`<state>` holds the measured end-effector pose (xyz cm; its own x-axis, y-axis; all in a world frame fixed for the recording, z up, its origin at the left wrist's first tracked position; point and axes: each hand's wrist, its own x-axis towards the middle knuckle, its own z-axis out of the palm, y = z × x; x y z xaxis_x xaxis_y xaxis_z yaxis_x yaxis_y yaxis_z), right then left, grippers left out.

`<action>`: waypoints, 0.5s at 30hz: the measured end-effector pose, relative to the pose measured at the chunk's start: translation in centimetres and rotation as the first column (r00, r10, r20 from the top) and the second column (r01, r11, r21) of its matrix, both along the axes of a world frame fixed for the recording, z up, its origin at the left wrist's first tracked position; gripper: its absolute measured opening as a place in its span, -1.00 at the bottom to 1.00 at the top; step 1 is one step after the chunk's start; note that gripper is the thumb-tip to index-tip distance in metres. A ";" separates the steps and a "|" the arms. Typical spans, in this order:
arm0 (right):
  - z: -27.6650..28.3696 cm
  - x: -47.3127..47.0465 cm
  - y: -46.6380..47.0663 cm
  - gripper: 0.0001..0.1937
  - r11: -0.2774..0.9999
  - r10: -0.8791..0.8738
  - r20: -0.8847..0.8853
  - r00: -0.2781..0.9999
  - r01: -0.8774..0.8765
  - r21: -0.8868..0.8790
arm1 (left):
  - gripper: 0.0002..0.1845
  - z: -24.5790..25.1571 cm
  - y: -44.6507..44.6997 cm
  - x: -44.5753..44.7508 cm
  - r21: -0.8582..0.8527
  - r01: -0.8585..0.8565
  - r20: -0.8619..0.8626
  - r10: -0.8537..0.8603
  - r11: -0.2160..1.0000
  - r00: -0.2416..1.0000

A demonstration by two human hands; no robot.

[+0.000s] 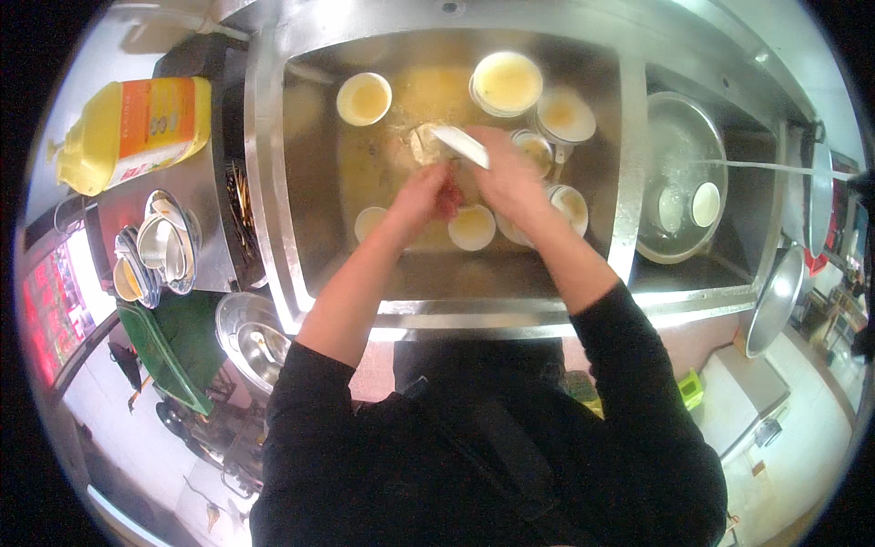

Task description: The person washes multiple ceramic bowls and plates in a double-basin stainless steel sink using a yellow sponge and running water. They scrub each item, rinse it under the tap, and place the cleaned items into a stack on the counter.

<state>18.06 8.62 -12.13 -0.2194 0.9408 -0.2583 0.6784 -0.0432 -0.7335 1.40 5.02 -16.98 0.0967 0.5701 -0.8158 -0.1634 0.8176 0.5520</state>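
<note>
Both my hands are over the left basin of a steel sink (304, 273), which holds murky yellowish water. My right hand (509, 174) grips a white dish (462, 145), seen nearly edge-on and tilted. Close beside it, my left hand (431, 195) is blurred, with something reddish at its fingers; what that is I cannot tell. Foamy splashing shows just beyond the hands. Around them in the water are several white bowls, among them one at the upper left (364, 100), a stack at the top (507, 83) and one near my left hand (472, 228).
In the right basin, a thin water stream runs into a large metal bowl (673, 253) holding white bowls. Left of the sink stand a yellow plastic jug (137, 130), chopsticks (239, 205) and stacked dishes (167, 239). A steel basin (236, 328) sits at the lower left.
</note>
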 end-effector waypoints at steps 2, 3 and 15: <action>1.2 5.5 -0.3 -0.44 0.967 -0.111 0.005 0.994 0.107 0.233 | -0.63 -2.3 -1.3 0.0 0.072 0.461 -0.297 -0.423 0.884 0.856; 1.5 8.5 -0.4 -0.46 0.925 -0.267 -0.004 0.964 0.257 0.281 | -0.66 -3.8 -2.1 0.3 0.047 0.695 -0.518 -0.577 0.717 0.631; -0.9 28.1 -0.2 -0.61 0.795 -0.604 0.400 0.690 0.487 0.361 | -0.66 -9.6 -5.2 -1.6 -0.229 0.792 -0.598 -0.724 0.566 0.344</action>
